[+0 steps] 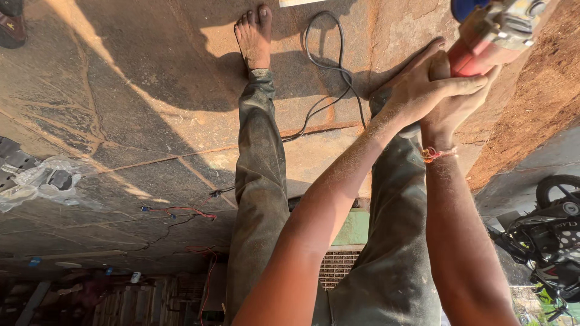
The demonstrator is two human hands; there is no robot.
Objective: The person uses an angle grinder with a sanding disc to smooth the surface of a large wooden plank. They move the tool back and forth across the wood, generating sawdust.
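Warm low sunlight, long hard shadows, wide-angle edge distortion, sharp focus

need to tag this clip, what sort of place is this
Probably an outdoor stone-working yard: both hands grip a red power tool over dusty stone slabs, its black cord trailing by bare feet, a motorbike parked nearby.

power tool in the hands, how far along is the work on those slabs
Done: the stone slabs already lie on the ground with reddish dust along their joints, and the black cord is run out. In hand: the left hand and right hand both clasp the red power tool over the slab edge. Left: cannot tell; its working end is out of frame.
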